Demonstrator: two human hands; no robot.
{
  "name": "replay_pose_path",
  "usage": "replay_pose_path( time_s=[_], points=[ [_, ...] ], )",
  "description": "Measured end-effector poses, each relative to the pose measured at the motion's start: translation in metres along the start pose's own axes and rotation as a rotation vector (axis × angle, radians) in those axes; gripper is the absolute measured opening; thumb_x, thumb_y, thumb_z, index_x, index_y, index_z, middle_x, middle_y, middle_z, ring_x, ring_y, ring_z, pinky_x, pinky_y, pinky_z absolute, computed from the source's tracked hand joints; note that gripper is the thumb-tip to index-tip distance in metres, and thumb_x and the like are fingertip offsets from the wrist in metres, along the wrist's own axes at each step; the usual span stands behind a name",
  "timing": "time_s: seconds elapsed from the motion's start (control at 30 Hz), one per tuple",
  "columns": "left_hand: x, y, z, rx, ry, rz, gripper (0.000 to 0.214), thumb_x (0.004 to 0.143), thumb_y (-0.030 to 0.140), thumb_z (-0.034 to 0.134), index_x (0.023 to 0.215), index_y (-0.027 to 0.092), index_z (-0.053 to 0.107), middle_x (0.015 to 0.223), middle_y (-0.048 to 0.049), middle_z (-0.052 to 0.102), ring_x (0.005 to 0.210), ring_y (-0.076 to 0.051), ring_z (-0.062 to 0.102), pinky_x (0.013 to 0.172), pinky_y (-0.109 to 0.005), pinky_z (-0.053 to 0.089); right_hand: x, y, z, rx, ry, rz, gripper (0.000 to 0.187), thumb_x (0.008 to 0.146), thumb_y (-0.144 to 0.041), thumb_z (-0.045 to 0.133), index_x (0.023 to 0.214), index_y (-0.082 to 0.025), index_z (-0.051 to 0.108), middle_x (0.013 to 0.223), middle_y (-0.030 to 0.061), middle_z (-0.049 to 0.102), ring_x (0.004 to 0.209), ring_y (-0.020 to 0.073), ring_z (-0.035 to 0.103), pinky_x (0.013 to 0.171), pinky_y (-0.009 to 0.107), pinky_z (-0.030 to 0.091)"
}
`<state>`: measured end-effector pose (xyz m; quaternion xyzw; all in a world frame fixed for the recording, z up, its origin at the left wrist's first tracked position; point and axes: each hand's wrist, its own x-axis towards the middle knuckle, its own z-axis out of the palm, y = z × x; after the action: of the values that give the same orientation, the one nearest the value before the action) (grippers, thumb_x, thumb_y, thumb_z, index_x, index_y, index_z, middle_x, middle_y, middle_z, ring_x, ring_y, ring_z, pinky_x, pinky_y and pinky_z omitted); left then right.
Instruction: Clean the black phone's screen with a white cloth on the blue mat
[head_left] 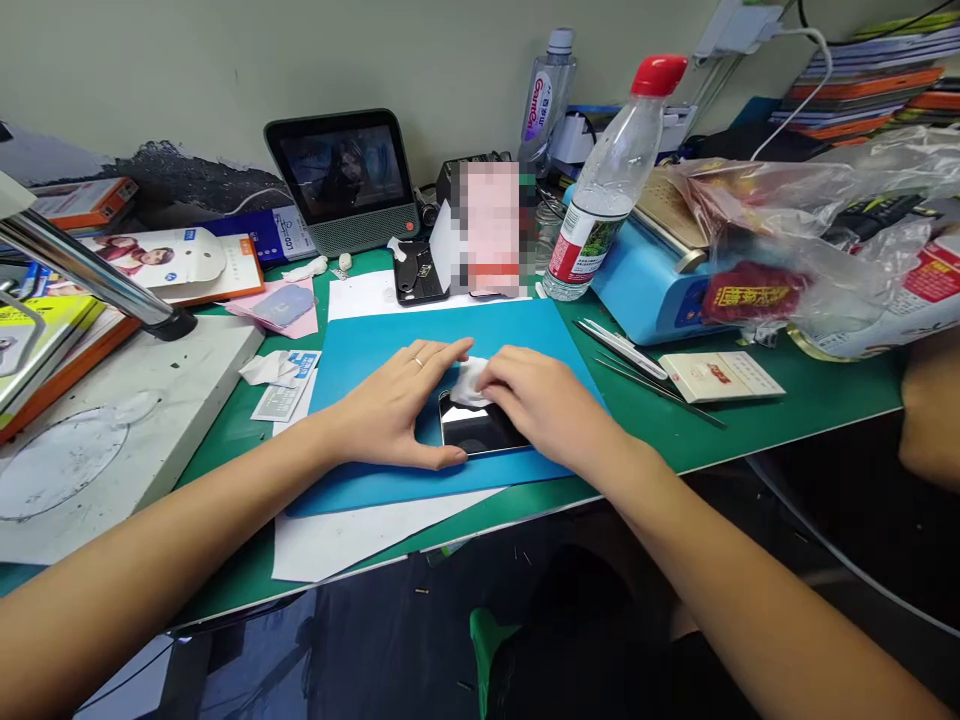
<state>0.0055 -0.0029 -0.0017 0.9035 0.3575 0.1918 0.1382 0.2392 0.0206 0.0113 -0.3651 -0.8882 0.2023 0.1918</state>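
Phone and white wipe at the centre of the frame. The phone [484, 435], dark glossy face up, lies on the blue mat [480, 325] on the green table [697, 440]. The left hand [397, 408] frames its left end, thumb spread well away from the index finger and set at the lower-left corner. The right hand [551, 405] pinches the crumpled white wipe [470, 383] between thumb and fingers at the phone's upper edge.

Progress, as judged from this view: the wipe is out and in use at the glass, so wiping appears under way. The visible strip looks glossy, but the right hand covers the right-hand part; how much remains to be wiped cannot be told.

Surroundings: an opened paper packet [279, 398] lies left of the mat. Right of it are dark tweezers [660, 390], a white pen-like tool [626, 350] and a small cream box [721, 376]. A red-capped bottle [604, 200] stands tilted in view behind the mat, upper right, and a lit display [341, 170] stands upper left. The main obstruction is the hands themselves; the tweezers' tips lie near the mat's right edge.
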Motion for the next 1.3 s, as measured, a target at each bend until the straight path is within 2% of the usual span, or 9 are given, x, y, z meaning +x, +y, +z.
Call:
replay_pose_path(
  time_s=[0.1, 0.2, 0.3, 0.43, 0.53, 0.63, 0.83, 1.1, 1.3],
  points=[
    [-0.002, -0.002, 0.002, 0.005, 0.018, 0.024, 0.114, 0.084, 0.06, 0.073, 0.165, 0.022, 0.003, 0.151, -0.0197, 0.046, 0.134, -0.039, 0.048, 0.112, -0.058, 0.04, 0.015, -0.019, 0.016, 0.027, -0.038, -0.059, 0.02, 0.096, -0.004, 0.055, 0.088, -0.017, 0.068, 0.094, 0.0063, 0.068, 0.089, 0.0205, 0.06, 0.078, 0.031, 0.044],
    [-0.003, -0.003, 0.003, -0.004, 0.018, 0.026, 0.116, 0.084, 0.059, 0.073, 0.166, 0.024, -0.002, 0.155, -0.0196, 0.044, 0.136, -0.04, 0.047, 0.113, -0.058, 0.039, 0.017, -0.024, 0.02, 0.039, -0.056, -0.084, 0.02, 0.096, -0.004, 0.055, 0.087, -0.017, 0.067, 0.094, 0.0057, 0.069, 0.091, 0.0198, 0.06, 0.078, 0.029, 0.045],
    [-0.003, -0.004, 0.003, -0.013, 0.014, 0.015, 0.117, 0.084, 0.061, 0.073, 0.166, 0.024, -0.003, 0.156, -0.0198, 0.042, 0.137, -0.039, 0.046, 0.114, -0.058, 0.039, 0.009, -0.01, 0.008, 0.031, -0.049, -0.067, 0.018, 0.097, -0.006, 0.056, 0.09, -0.017, 0.069, 0.094, 0.0057, 0.068, 0.091, 0.0203, 0.061, 0.081, 0.031, 0.045],
    [-0.003, -0.005, 0.002, -0.032, -0.002, 0.005, 0.117, 0.084, 0.063, 0.073, 0.166, 0.025, -0.002, 0.153, -0.0187, 0.046, 0.136, -0.038, 0.048, 0.113, -0.057, 0.04, -0.01, 0.019, -0.016, -0.042, 0.007, 0.037, 0.016, 0.097, -0.01, 0.058, 0.09, -0.017, 0.07, 0.092, 0.0057, 0.067, 0.087, 0.0205, 0.062, 0.08, 0.031, 0.044],
    [-0.003, -0.004, 0.001, -0.038, -0.01, -0.002, 0.117, 0.084, 0.064, 0.073, 0.166, 0.025, -0.001, 0.153, -0.019, 0.047, 0.135, -0.039, 0.048, 0.112, -0.057, 0.041, -0.018, 0.027, -0.024, -0.07, 0.025, 0.064, 0.017, 0.097, -0.01, 0.057, 0.09, -0.017, 0.07, 0.091, 0.0051, 0.067, 0.086, 0.0201, 0.062, 0.078, 0.03, 0.044],
    [-0.002, -0.004, 0.001, -0.03, -0.008, 0.002, 0.117, 0.084, 0.063, 0.073, 0.166, 0.025, -0.001, 0.152, -0.0194, 0.047, 0.135, -0.039, 0.049, 0.111, -0.057, 0.041, -0.011, 0.017, -0.015, -0.06, 0.011, 0.046, 0.016, 0.097, -0.01, 0.058, 0.091, -0.017, 0.07, 0.091, 0.0053, 0.067, 0.087, 0.0202, 0.062, 0.079, 0.031, 0.043],
    [-0.003, -0.004, 0.004, 0.003, 0.011, 0.014, 0.118, 0.084, 0.063, 0.072, 0.167, 0.023, -0.001, 0.154, -0.0199, 0.045, 0.133, -0.04, 0.049, 0.112, -0.058, 0.041, 0.019, -0.02, 0.013, -0.016, -0.059, -0.007, 0.02, 0.097, -0.005, 0.054, 0.091, -0.017, 0.07, 0.096, 0.0055, 0.069, 0.09, 0.0183, 0.061, 0.077, 0.028, 0.042],
    [-0.003, -0.004, 0.003, -0.003, 0.009, 0.011, 0.117, 0.085, 0.063, 0.072, 0.167, 0.023, 0.0, 0.156, -0.0199, 0.044, 0.136, -0.04, 0.047, 0.112, -0.057, 0.04, 0.019, -0.007, 0.007, -0.081, -0.046, 0.078, 0.021, 0.099, -0.006, 0.049, 0.091, -0.015, 0.067, 0.092, 0.0083, 0.066, 0.085, 0.0211, 0.057, 0.076, 0.033, 0.041],
    [-0.002, -0.004, 0.003, 0.005, 0.018, 0.018, 0.118, 0.083, 0.064, 0.073, 0.167, 0.019, 0.002, 0.152, -0.0213, 0.047, 0.133, -0.04, 0.05, 0.11, -0.056, 0.042, 0.009, -0.022, 0.016, -0.048, -0.039, -0.056, 0.023, 0.099, -0.005, 0.048, 0.088, -0.017, 0.064, 0.096, 0.0074, 0.066, 0.093, 0.0224, 0.055, 0.082, 0.034, 0.045]
  ],
)
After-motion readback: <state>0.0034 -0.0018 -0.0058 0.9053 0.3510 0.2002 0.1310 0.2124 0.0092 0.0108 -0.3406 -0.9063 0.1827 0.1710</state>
